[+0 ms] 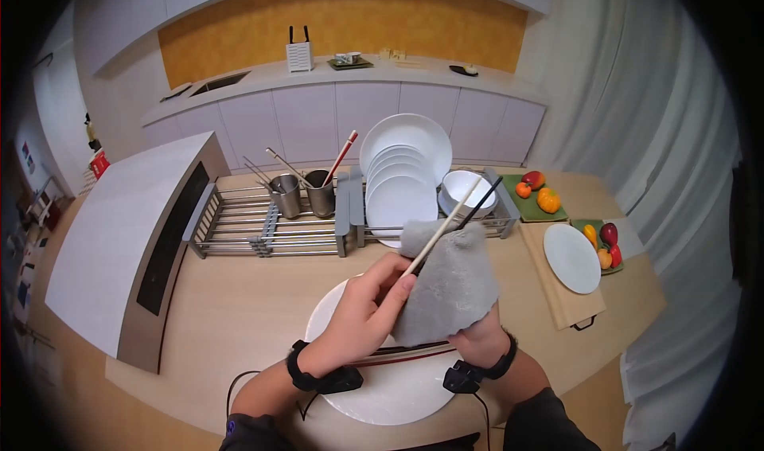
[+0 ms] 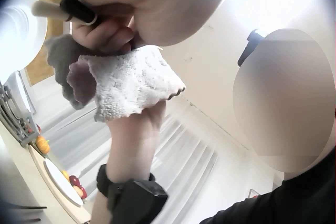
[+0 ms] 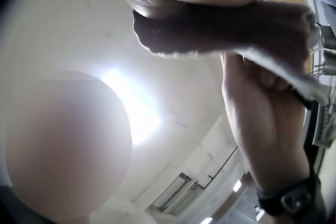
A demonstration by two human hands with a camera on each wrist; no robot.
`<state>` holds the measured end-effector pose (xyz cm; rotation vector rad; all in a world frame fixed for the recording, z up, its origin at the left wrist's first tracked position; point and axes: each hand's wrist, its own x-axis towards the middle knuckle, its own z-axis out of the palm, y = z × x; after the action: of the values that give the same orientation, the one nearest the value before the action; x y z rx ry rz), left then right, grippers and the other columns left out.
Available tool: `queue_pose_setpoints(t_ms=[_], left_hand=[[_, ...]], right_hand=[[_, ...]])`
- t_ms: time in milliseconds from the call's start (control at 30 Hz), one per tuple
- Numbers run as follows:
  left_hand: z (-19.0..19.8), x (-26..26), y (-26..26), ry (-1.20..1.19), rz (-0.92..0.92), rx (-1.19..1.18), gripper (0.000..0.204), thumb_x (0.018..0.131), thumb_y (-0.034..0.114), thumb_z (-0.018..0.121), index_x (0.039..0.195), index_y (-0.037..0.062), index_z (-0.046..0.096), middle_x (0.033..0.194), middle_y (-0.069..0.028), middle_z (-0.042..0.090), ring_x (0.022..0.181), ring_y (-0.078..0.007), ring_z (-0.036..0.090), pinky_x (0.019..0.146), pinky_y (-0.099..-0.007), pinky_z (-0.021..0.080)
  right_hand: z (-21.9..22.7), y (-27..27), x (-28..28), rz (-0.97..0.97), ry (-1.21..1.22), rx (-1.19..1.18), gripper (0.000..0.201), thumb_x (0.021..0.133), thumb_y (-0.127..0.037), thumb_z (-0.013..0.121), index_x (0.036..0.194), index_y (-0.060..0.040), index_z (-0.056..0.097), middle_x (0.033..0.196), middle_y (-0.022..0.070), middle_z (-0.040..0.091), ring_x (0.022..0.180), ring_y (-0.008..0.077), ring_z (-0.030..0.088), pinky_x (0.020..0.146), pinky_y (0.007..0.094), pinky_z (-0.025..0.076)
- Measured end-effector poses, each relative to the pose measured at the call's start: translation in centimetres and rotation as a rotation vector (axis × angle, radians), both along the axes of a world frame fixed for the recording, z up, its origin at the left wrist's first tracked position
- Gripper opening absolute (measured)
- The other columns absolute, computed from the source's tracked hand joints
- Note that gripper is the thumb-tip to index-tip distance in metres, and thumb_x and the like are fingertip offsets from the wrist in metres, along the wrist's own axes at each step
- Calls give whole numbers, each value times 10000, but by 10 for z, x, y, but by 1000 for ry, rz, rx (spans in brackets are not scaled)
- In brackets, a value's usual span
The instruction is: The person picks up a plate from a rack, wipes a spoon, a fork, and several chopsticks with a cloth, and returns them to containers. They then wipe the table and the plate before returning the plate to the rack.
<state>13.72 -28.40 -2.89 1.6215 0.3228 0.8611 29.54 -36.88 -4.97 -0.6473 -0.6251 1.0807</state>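
My left hand [image 1: 368, 312] grips a pair of chopsticks, a light chopstick [image 1: 455, 210] and a black chopstick [image 1: 483, 202], which slant up and to the right. In the left wrist view their ends stick out past the curled fingers. A grey cloth [image 1: 452, 288] is gathered against the chopsticks, held by my right hand [image 1: 479, 338], whose fingers are mostly hidden behind it. In the right wrist view the cloth [image 3: 210, 29] hangs under that hand. Below both hands is a large white plate [image 1: 390, 399], with dark and red chopsticks [image 1: 410, 354] lying across it.
Behind the plate stands a metal dish rack [image 1: 310, 240] with two steel cups [image 1: 285, 196] of chopsticks and utensils, several white plates [image 1: 402, 200] and white bowls [image 1: 469, 192]. On the right are a white oval plate [image 1: 571, 258] on a board and green trays [image 1: 541, 208] of fruit and vegetables.
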Motion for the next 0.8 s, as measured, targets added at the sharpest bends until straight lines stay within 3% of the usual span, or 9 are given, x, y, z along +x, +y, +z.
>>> queue_pose_setpoints(t_ms=[100,133,267,367,433,467,600,700,800], left_hand=[[-6,-7,8,50,-46,-24,145,1072,154,551,1076,10,561,698,7,532,613,-60,415,552,-255,342],[-4,-8,7,76,-23,-40,188,1078,182,541,1003,11,565,669,7,506,610,-72,402,557,-267,343],[1,-18,18,237,-92,64,310,1109,243,490,913,22,581,711,45,476,616,-34,390,544,-216,311],[2,-17,18,271,-102,-34,312,1092,248,508,896,16,581,650,-5,465,592,-105,395,562,-288,355],[0,-14,20,281,-134,-48,317,1095,256,498,902,20,582,643,-4,472,584,-100,399,558,-287,353],[-1,-13,20,280,-147,-57,319,1096,257,493,904,20,583,635,-4,472,578,-98,400,555,-287,353],[6,-12,18,358,-193,-110,328,1119,271,457,944,29,593,659,44,474,533,-35,381,490,-224,325],[5,-12,15,347,-168,-146,335,1121,275,449,962,31,614,637,45,471,521,-35,379,486,-224,323],[2,-11,17,296,-132,-145,342,1119,279,454,966,28,628,636,44,466,522,-35,378,487,-225,323]], right_hand=[[-13,7,2,-13,-83,72,489,1053,-364,517,1434,-59,475,1350,132,616,1201,259,641,1019,423,543],[-18,10,5,-26,-92,90,503,1053,-390,503,1428,-55,477,1342,142,619,1188,269,647,1009,420,546],[-30,13,26,4,-136,106,561,1054,-435,477,1452,-41,444,1358,159,607,1209,302,637,1021,450,543],[-41,14,37,-36,-59,63,611,1059,-461,454,1497,-38,402,1408,166,575,1254,310,614,1044,459,531],[-30,9,37,-104,-71,42,629,1062,-460,450,1524,-39,377,1445,170,548,1284,305,596,1057,457,522],[-28,5,41,-69,-97,77,605,1067,-494,451,1523,-105,368,1480,111,511,1321,269,557,1107,459,476],[-13,2,34,-127,-189,85,582,1066,-469,468,1503,-91,397,1438,107,547,1279,259,589,1081,443,498],[-17,8,31,-114,-305,12,543,1070,-423,480,1485,-77,422,1399,102,578,1244,247,612,1052,429,519],[-31,17,30,-82,-243,-2,505,1072,-368,492,1474,-68,435,1375,96,594,1226,237,622,1031,420,531]])
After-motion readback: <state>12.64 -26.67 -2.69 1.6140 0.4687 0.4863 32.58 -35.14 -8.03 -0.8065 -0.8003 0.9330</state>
